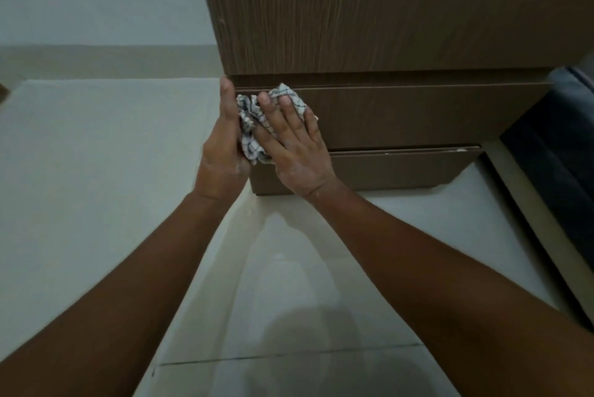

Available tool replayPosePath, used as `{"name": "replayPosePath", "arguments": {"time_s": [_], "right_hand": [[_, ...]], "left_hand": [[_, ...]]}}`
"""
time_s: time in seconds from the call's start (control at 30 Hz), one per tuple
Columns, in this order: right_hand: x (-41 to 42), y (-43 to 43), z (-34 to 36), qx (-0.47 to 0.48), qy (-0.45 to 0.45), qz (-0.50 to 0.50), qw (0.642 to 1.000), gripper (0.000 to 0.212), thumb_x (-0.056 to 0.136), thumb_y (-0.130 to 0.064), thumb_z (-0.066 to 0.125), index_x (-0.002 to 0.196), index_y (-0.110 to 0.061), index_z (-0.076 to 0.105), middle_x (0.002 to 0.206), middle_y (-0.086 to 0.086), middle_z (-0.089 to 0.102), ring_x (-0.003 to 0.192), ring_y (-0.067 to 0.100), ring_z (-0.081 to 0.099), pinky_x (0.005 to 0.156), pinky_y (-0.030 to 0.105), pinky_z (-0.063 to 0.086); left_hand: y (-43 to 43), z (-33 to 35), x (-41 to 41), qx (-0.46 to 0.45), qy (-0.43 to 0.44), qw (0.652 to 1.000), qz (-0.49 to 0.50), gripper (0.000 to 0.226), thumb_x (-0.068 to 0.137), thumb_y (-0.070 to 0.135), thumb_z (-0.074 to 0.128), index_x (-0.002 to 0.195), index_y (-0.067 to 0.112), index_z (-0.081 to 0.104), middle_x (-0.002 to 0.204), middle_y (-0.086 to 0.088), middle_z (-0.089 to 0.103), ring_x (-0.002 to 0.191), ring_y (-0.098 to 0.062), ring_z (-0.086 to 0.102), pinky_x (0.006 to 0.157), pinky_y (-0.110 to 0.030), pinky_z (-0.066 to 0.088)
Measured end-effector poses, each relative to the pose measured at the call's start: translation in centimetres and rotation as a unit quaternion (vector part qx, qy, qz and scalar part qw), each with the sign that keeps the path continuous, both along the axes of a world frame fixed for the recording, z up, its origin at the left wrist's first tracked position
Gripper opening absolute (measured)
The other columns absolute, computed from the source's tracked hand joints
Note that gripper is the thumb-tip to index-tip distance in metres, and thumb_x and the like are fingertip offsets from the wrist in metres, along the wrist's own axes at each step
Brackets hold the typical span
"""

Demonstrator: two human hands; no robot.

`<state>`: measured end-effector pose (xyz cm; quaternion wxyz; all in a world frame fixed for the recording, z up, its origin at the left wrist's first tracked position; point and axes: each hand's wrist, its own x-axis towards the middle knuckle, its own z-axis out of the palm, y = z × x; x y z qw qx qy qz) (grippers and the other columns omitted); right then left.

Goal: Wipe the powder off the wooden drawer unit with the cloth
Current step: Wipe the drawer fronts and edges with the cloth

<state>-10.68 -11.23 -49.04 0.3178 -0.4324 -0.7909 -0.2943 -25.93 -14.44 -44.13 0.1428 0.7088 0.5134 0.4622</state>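
Observation:
The wooden drawer unit stands in front of me, dark brown, with two drawer fronts below a tall wood-grain panel. A crumpled white cloth with dark checks is pressed against the left end of the upper drawer front. My right hand lies flat on the cloth with fingers spread. My left hand sits edge-on at the unit's left corner, its fingers against the cloth's left side. A few pale specks of powder show on the top edge of the lower drawer at the right. Powder also dusts both hands.
Pale glossy floor tiles run under my arms. A white wall with a beige skirting strip stands to the left. A dark piece of furniture sits close to the unit's right side.

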Motion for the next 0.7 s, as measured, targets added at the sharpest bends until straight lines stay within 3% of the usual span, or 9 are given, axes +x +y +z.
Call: {"name": "replayPosePath", "arguments": {"time_s": [0.07, 0.13, 0.17, 0.27, 0.3, 0.4, 0.47, 0.57, 0.7], "right_hand": [[1.7, -0.1, -0.5, 0.006, -0.013, -0.036, 0.999, 0.048, 0.108, -0.013, 0.03, 0.154, -0.029, 0.032, 0.171, 0.004, 0.015, 0.155, 0.019, -0.025, 0.126, 0.04, -0.016], [3.7, -0.2, -1.2, 0.015, -0.028, -0.069, 0.997, 0.054, 0.108, -0.016, 0.038, 0.158, -0.034, 0.024, 0.17, -0.001, -0.021, 0.155, 0.02, -0.026, 0.126, 0.042, -0.017], [4.9, -0.2, -1.6, 0.02, -0.028, -0.079, 0.996, 0.062, 0.108, -0.019, 0.042, 0.161, -0.035, 0.015, 0.168, -0.002, -0.027, 0.155, 0.02, -0.026, 0.126, 0.042, -0.016], [8.5, -0.3, -2.4, 0.035, -0.018, -0.1, 0.994, 0.083, 0.105, -0.032, 0.056, 0.162, -0.035, -0.005, 0.168, 0.0, -0.027, 0.156, 0.022, -0.023, 0.126, 0.044, -0.012], [9.7, -0.4, -2.6, 0.041, -0.012, -0.107, 0.993, 0.09, 0.102, -0.034, 0.063, 0.162, -0.034, -0.004, 0.169, 0.0, -0.025, 0.157, 0.022, -0.022, 0.126, 0.044, -0.012], [13.2, -0.6, -2.9, 0.043, 0.0, -0.124, 0.991, 0.106, 0.092, -0.04, 0.076, 0.162, -0.033, -0.004, 0.169, 0.001, -0.025, 0.156, 0.023, -0.023, 0.126, 0.045, -0.013], [15.1, -0.8, -3.0, 0.016, 0.019, -0.136, 0.99, 0.116, 0.086, -0.046, 0.08, 0.162, -0.033, -0.008, 0.167, 0.0, -0.029, 0.155, 0.024, -0.027, 0.126, 0.046, -0.015], [17.3, -1.2, -3.1, -0.015, 0.065, -0.162, 0.985, 0.127, 0.08, -0.051, 0.083, 0.161, -0.033, -0.013, 0.166, -0.001, -0.034, 0.154, 0.024, -0.03, 0.125, 0.048, -0.014], [20.3, -1.5, -3.0, -0.033, 0.089, -0.186, 0.978, 0.126, 0.082, -0.052, 0.081, 0.16, -0.034, -0.017, 0.167, 0.003, -0.031, 0.153, 0.025, -0.031, 0.126, 0.048, -0.014]], "left_hand": [[0.2, -0.4, 0.0, 0.039, 0.022, 0.999, -0.007, 0.073, 0.103, 0.031, 0.04, 0.159, -0.008, 0.013, 0.157, -0.03, 0.043, 0.141, -0.031, 0.049, 0.12, -0.035, 0.037], [0.6, -1.1, -0.1, 0.073, 0.048, 0.996, 0.001, 0.071, 0.101, 0.016, 0.043, 0.159, -0.009, 0.011, 0.157, -0.035, 0.039, 0.142, -0.046, 0.047, 0.118, -0.047, 0.04], [0.8, -1.5, -0.2, 0.089, 0.056, 0.994, 0.009, 0.069, 0.101, 0.006, 0.046, 0.159, -0.008, 0.012, 0.16, -0.035, 0.035, 0.145, -0.046, 0.044, 0.117, -0.049, 0.041], [1.0, -2.1, -0.3, 0.122, 0.075, 0.99, 0.019, 0.077, 0.093, -0.013, 0.057, 0.159, -0.006, 0.018, 0.167, -0.02, 0.017, 0.153, -0.021, 0.035, 0.115, -0.012, 0.039], [0.9, -2.1, -0.2, 0.12, 0.082, 0.989, 0.018, 0.08, 0.091, -0.015, 0.06, 0.159, -0.006, 0.019, 0.167, -0.018, 0.015, 0.151, -0.025, 0.039, 0.108, -0.004, 0.038], [0.9, -2.2, 0.0, 0.106, 0.095, 0.989, 0.025, 0.083, 0.089, -0.015, 0.064, 0.159, -0.007, 0.02, 0.167, -0.03, 0.014, 0.145, -0.048, 0.043, 0.102, -0.016, 0.044], [0.9, -2.2, 0.2, 0.1, 0.106, 0.989, 0.03, 0.083, 0.09, -0.012, 0.066, 0.159, -0.008, 0.019, 0.166, -0.036, 0.011, 0.154, -0.046, 0.027, 0.111, -0.025, 0.044], [1.1, -2.5, 0.4, 0.099, 0.113, 0.988, 0.031, 0.081, 0.092, -0.007, 0.068, 0.158, -0.008, 0.02, 0.162, -0.045, 0.006, 0.156, -0.037, 0.009, 0.127, -0.024, 0.028], [1.1, -2.6, 1.0, 0.104, 0.115, 0.988, 0.028, 0.082, 0.096, 0.0, 0.066, 0.159, 0.004, 0.014, 0.161, -0.047, 0.003, 0.157, -0.045, 0.014, 0.125, -0.035, 0.035]]}}
